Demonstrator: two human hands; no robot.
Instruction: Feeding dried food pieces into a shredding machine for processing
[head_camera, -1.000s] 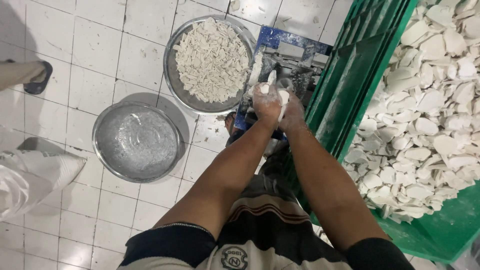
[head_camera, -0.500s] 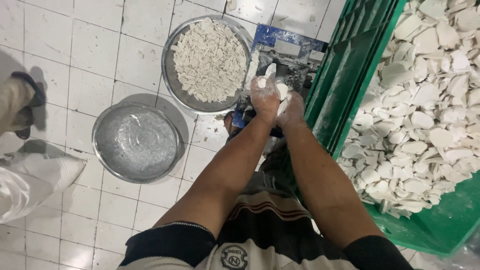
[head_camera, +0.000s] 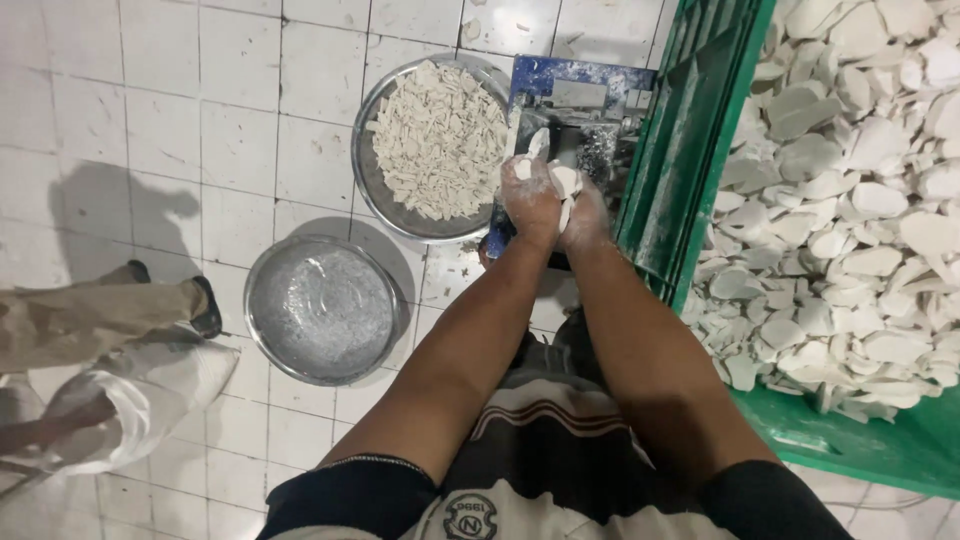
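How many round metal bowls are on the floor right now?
2. One bowl heaped with white pieces sits left of the hands; one without pieces lies nearer, lower left. Others may be out of view.

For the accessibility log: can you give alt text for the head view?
Both hands, left hand and right hand, grip a white chunk over a blue cutter. A bowl of white slices and an empty metal bowl sit left; a green crate of chunks stands right.
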